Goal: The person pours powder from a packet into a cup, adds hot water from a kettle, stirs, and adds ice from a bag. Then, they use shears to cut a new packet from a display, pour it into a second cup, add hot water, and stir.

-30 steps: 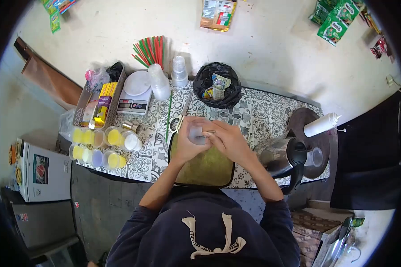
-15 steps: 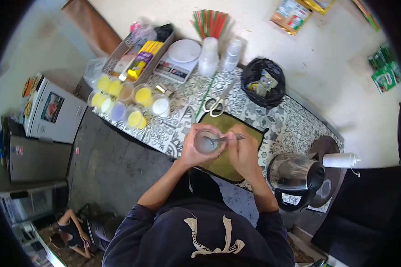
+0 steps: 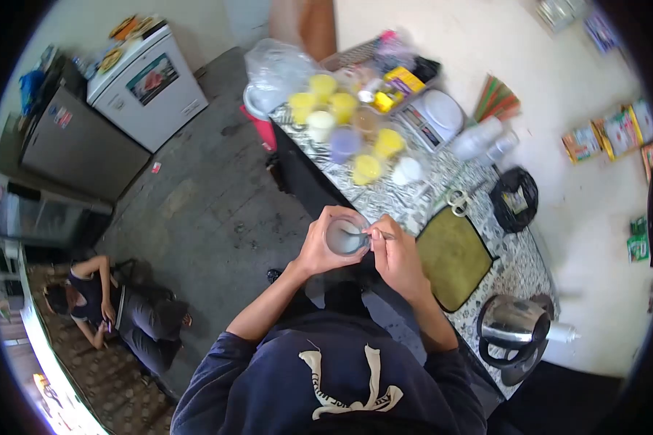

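My left hand (image 3: 313, 248) is wrapped around a clear cup (image 3: 343, 246) with cloudy whitish liquid inside. In my right hand (image 3: 400, 267), thumb and fingers pinch the handle of a metal spoon (image 3: 354, 233), whose bowl end dips into the liquid. Both hands are in front of my body, by the table's front edge. To their right lies an olive-green mat (image 3: 453, 259) with a dark border. Beyond it rest white-handled scissors (image 3: 458, 203). Several lidded cups with yellow contents (image 3: 368, 170) stand on the patterned table, alongside a purple one (image 3: 345, 145) and white ones.
A steel kettle (image 3: 514, 319) stands at the right end of the table. Farther back are a black bag-lined bin (image 3: 515, 199), a kitchen scale (image 3: 432, 119) and a basket of packets (image 3: 395, 90). A person (image 3: 109, 308) sits at lower left. A white freezer (image 3: 149, 87) stands against the wall.
My view has swung left, so the table appears farther right and more floor shows. The hands, with cup and spoon, are no longer over the mat. The spoon stays in the cup.
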The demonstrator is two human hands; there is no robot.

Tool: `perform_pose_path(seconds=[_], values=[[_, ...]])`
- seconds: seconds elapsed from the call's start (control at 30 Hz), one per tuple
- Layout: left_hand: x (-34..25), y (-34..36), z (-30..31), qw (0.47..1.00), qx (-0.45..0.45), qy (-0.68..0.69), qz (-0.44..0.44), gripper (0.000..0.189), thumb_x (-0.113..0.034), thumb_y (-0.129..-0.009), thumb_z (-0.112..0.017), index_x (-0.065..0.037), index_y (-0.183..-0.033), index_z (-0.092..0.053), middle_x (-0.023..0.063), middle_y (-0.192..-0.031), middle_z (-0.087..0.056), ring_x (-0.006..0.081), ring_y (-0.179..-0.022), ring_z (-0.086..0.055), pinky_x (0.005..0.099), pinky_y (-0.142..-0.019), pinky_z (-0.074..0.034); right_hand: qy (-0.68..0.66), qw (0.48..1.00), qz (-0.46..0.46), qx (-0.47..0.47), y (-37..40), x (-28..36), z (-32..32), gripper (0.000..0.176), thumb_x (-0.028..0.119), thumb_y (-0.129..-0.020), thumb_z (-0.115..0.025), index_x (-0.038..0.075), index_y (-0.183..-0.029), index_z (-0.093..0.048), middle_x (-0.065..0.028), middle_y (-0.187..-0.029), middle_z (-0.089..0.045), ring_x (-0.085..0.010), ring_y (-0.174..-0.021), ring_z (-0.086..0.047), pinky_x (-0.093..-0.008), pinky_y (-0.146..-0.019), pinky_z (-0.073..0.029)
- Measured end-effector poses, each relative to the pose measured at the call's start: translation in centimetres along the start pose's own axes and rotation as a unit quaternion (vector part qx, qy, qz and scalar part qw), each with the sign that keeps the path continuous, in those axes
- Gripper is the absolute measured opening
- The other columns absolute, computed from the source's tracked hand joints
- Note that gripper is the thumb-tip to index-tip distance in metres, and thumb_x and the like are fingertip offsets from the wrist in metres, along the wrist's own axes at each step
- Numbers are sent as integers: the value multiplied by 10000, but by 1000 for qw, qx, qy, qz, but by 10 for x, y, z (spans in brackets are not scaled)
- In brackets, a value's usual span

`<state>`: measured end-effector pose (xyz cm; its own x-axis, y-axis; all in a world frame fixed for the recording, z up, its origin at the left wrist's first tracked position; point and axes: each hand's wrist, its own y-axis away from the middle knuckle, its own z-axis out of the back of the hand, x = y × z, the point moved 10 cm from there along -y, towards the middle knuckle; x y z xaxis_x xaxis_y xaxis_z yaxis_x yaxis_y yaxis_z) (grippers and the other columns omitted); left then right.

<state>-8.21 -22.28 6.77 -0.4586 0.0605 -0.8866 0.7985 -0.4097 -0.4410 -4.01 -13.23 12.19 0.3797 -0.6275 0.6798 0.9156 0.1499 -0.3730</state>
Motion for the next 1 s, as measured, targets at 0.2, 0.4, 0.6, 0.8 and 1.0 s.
perform_pose_path(seconds=[0.2, 0.4, 0.6, 0.8, 1.0], values=[[16, 51, 131, 994, -100, -29, 34, 611, -119, -571, -811, -44, -1038, -423, 100, -973, -609, 215, -878, -624, 317, -765, -498, -170, 982, 59, -59, -37, 61, -81, 85, -28, -854, -500, 19, -918, -530, -117, -837, -592, -211, -660, -606, -267, -558, -469], [26, 81, 238, 969, -217, -107, 59, 645, -151, -566, -826, -29, -1060, -430, 109, -990, -611, 225, -885, -621, 316, -781, -491, -129, 942, 306, -56, -58, 130, -133, 133, -27, -797, -547, 47, -907, -546, -130, -885, -606, -229, -683, -635, -299, -561, -521], [68, 76, 305, 954, -242, -150, 97, 625, -167, -549, -832, -16, -1052, -492, 109, -1016, -560, 211, -932, -561, 325, -816, -453, -155, 968, 157, -121, -111, 96, -180, 64, 18, -895, -391, 8, -871, -449, -153, -859, -559, -227, -672, -612, -326, -633, -521], [119, 37, 375, 945, -264, -136, 137, 597, -148, -539, -834, -5, -1027, -520, 101, -1010, -536, 216, -924, -546, 320, -817, -443, -608, 728, -280, -149, -169, -25, -294, 202, 278, -964, -385, 84, -945, -438, -24, -785, -472, -158, -777, -578, -325, -767, -478], [177, -54, 452, 932, -276, -159, 175, 611, -166, -532, -839, -5, -1022, -512, 95, -1042, -512, 206, -952, -530, 318, -836, -430, -648, 652, -354, -172, -263, -92, -329, 190, 216, -946, -436, 45, -1007, -492, -71, -859, -549, -183, -792, -606, -313, -770, -493]])
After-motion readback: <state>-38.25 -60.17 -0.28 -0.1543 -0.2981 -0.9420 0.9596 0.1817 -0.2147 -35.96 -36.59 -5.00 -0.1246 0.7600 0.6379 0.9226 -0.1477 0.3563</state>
